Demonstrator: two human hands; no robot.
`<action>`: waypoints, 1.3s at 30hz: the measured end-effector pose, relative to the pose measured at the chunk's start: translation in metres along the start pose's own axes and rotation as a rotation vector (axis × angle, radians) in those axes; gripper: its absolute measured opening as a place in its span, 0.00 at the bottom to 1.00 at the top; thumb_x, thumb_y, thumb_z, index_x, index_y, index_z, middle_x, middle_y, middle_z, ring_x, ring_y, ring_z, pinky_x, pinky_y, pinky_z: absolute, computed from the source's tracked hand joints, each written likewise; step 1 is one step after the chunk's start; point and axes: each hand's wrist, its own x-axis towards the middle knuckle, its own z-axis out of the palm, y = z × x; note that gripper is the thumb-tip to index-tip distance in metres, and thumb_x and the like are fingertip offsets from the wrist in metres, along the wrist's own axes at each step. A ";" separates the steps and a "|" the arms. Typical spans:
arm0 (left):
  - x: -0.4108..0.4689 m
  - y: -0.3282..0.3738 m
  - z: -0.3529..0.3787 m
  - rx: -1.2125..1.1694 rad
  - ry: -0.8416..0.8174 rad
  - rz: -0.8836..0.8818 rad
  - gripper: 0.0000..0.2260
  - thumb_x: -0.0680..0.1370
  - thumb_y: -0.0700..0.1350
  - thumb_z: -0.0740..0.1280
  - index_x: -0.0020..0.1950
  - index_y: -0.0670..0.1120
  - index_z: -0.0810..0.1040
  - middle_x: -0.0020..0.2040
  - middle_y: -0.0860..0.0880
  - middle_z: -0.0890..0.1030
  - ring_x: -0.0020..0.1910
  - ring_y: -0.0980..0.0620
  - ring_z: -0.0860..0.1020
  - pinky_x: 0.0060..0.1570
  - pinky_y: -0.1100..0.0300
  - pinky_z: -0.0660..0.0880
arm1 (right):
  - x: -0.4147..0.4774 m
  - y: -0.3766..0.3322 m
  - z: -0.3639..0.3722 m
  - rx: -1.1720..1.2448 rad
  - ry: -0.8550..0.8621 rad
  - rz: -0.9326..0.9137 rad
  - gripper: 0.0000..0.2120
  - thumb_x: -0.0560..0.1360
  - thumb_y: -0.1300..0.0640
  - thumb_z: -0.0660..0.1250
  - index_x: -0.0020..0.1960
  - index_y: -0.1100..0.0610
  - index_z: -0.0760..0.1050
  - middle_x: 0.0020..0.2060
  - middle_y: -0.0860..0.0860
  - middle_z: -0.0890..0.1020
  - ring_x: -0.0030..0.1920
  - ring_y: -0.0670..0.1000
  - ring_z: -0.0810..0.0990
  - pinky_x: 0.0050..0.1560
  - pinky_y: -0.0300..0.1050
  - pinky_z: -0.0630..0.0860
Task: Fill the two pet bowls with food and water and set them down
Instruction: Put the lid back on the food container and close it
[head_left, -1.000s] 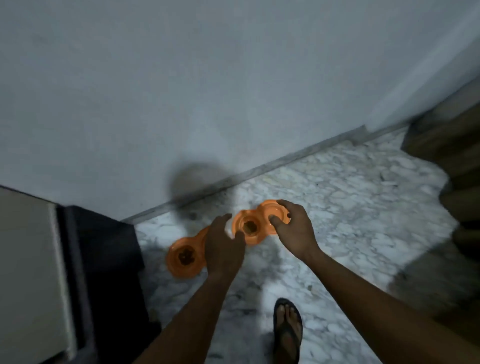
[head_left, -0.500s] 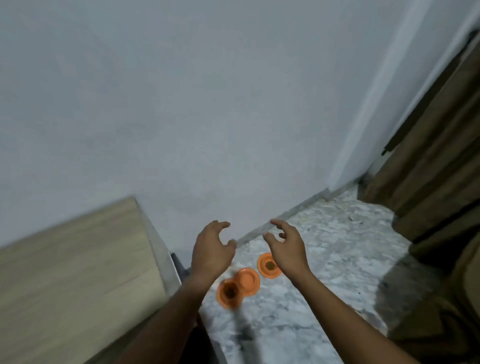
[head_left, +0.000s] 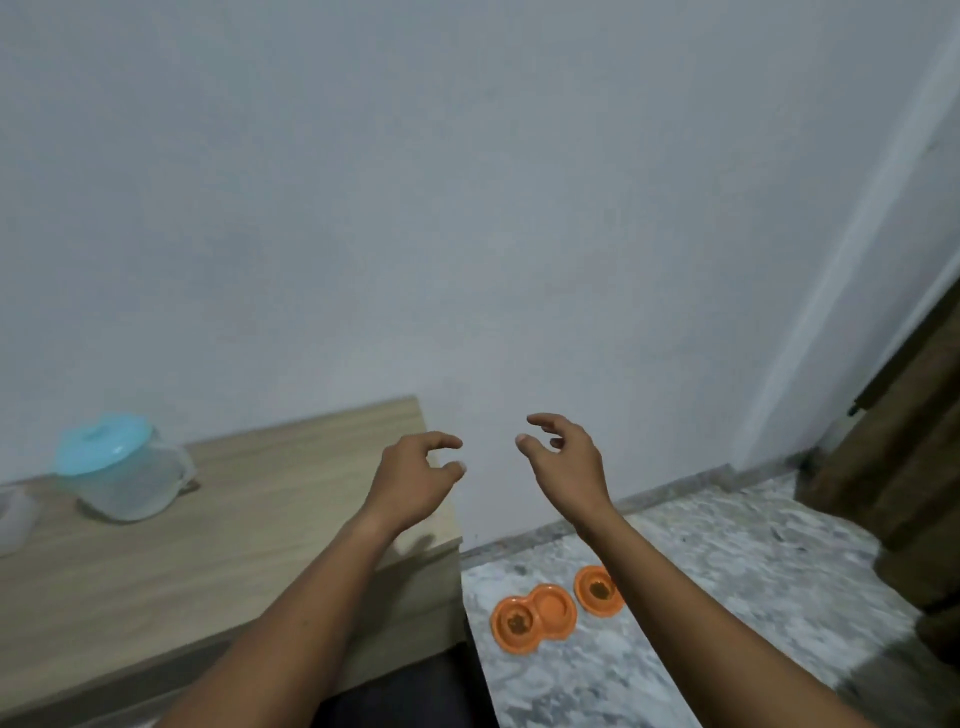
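Observation:
Two orange pet bowls lie on the marble floor by the wall. The left one is a double bowl (head_left: 535, 617): brown food fills its left cup, and its right cup looks plain orange. The second bowl (head_left: 597, 591) holds brown food and is partly hidden behind my right forearm. My left hand (head_left: 415, 480) hovers over the right end of the wooden table, fingers apart, holding nothing. Raised in front of the wall, well above the bowls, my right hand (head_left: 569, 457) is open too.
A wooden table (head_left: 218, 545) fills the lower left. A clear jug with a light blue lid (head_left: 122, 467) stands on it at the far left, beside a clear container at the frame's edge. Brown curtains (head_left: 904, 467) hang at the right. A grey wall stands behind.
Both hands have let go of the bowls and risen far above them. The view has lifted from the floor, bringing the table top and jug into sight. The bowls stay on the floor.

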 end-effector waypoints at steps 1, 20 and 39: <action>-0.009 -0.006 -0.013 -0.017 0.002 0.000 0.13 0.74 0.48 0.71 0.59 0.54 0.82 0.61 0.53 0.80 0.57 0.55 0.77 0.53 0.64 0.68 | -0.010 -0.009 0.009 -0.009 -0.023 -0.015 0.14 0.78 0.49 0.69 0.63 0.46 0.78 0.63 0.44 0.76 0.64 0.46 0.74 0.65 0.49 0.74; -0.124 -0.276 -0.370 0.030 0.085 -0.088 0.11 0.73 0.44 0.72 0.55 0.51 0.83 0.53 0.55 0.83 0.52 0.53 0.79 0.55 0.58 0.75 | -0.175 -0.173 0.390 -0.050 -0.253 -0.051 0.12 0.75 0.53 0.71 0.59 0.49 0.82 0.58 0.48 0.81 0.59 0.49 0.79 0.62 0.50 0.76; -0.189 -0.520 -0.506 0.133 0.311 -0.624 0.16 0.75 0.45 0.72 0.63 0.45 0.80 0.64 0.46 0.80 0.64 0.47 0.77 0.62 0.58 0.70 | -0.222 -0.172 0.706 -0.199 -0.810 0.071 0.04 0.74 0.50 0.74 0.47 0.49 0.82 0.47 0.50 0.85 0.50 0.53 0.83 0.56 0.48 0.79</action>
